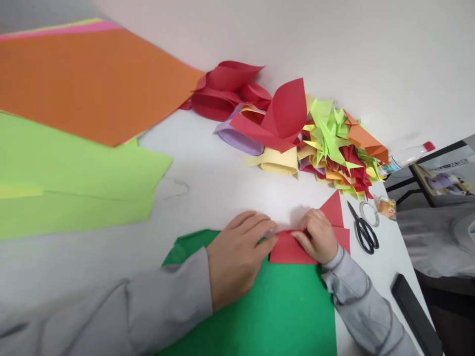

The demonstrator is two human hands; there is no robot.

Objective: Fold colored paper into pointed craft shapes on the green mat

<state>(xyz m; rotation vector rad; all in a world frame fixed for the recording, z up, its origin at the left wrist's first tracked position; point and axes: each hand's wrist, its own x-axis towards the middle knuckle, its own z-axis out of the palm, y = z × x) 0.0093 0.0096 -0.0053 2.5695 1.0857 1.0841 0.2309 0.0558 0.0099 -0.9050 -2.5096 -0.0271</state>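
A folded red paper (293,249) lies over the top edge of a green sheet (289,306). My right hand (321,235) pinches the red paper's upper edge, its thumb on the near side and the other fingers curled. From the left, my left hand (243,254) holds the same paper's corner between thumb and fingertips, its palm over the green sheet. Something pale and shiny shows by those fingertips, too small to name. Beyond my right hand, a red paper triangle (334,210) sticks out.
Black-handled scissors (365,235), a tape roll (369,214) and a black case (415,311) lie at right. Behind are a heap of folded papers (334,143) and rolled red paper shapes (230,89). Orange (100,84) and lime sheets (81,173) spread at left. A person's grey clothing (438,237) shows at the right.
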